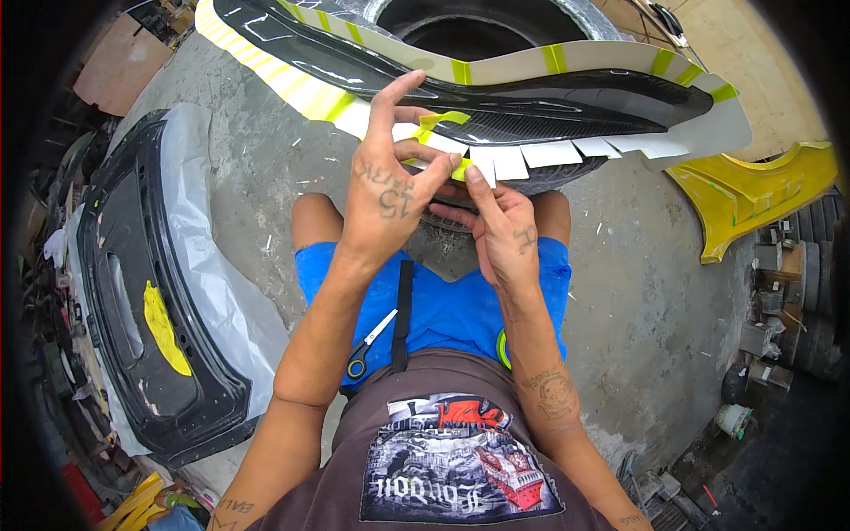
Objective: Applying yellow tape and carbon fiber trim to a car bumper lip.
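A glossy black carbon-fibre-look part (571, 99) lies before me. White sheet strips border it, held with yellow-green tape (554, 59). Along its near edge the white strip is cut into flaps (552, 154). My left hand (392, 182) pinches a short piece of yellow-green tape (461, 170) between thumb and finger at these flaps. Another tape piece (443, 121) curls up by its raised fingers. My right hand (506, 222) has its thumb on the pinched tape piece; its other fingers are partly hidden under the flaps. Scissors (372, 345) rest on my left thigh.
A tyre (485, 30) stands beneath the part. On the left, a black car body panel (159, 285) lies on plastic sheeting (206, 245). A yellow fender (744, 192) is at the right. A green tape roll (503, 348) sits by my right forearm. Paper scraps litter the concrete floor (624, 318).
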Motion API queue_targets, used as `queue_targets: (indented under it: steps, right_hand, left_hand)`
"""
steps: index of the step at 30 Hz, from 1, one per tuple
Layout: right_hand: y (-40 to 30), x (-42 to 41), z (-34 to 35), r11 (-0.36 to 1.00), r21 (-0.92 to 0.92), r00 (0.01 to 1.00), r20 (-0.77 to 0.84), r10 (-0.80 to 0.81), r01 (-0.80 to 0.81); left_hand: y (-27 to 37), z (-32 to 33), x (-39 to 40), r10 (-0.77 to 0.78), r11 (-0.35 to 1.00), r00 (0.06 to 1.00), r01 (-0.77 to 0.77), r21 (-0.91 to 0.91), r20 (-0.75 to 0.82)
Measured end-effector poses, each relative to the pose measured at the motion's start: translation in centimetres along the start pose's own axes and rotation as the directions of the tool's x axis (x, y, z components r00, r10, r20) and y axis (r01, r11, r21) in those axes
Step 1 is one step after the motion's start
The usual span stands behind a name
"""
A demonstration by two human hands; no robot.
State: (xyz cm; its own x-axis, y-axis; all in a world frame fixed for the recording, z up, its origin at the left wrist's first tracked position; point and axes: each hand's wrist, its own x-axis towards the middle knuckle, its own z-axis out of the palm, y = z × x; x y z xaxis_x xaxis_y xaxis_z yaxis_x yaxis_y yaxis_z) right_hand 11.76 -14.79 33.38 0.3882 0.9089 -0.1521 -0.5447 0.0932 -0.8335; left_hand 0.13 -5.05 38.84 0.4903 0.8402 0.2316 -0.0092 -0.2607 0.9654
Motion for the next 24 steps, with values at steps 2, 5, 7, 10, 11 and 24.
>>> queue_targets:
  steps: [2,5,7,10,11,24]
  right_hand:
    - [0.0,0.0,-0.1,1.000,0.010,1.000,0.005,0.001,-0.001]
    - [0.0,0.1,-0.2,1.000,0.017,1.000,0.007,0.013,-0.013]
    - [-0.1,0.0,0.0,1.000,0.000,1.000,-0.024,0.013,-0.013]
    - [-0.6,0.1,0.5,0.999,-0.018,0.996,-0.081,0.035,-0.036]
    - [-0.6,0.2,0.4,0.999,-0.016,0.996,-0.082,0.033,-0.035]
    - [-0.3,0.8,0.8,0.990,-0.138,0.980,-0.199,-0.025,-0.003]
  left_hand:
    - [-0.1,0.2,-0.2,0.026,0.999,1.000,-0.026,0.040,-0.007]
    - [-0.1,0.4,-0.3,0.016,0.999,1.000,-0.015,0.034,-0.014]
    - [-0.3,0.4,-0.3,0.029,0.999,0.999,-0.028,0.039,-0.014]
    - [0.0,0.6,-0.5,0.039,0.998,0.999,-0.038,0.053,-0.021]
    - [0.1,0.7,-0.5,0.041,0.997,0.999,-0.039,0.061,-0.025]
    - [-0.5,0.4,-0.7,0.085,0.989,0.996,-0.081,0.124,-0.025]
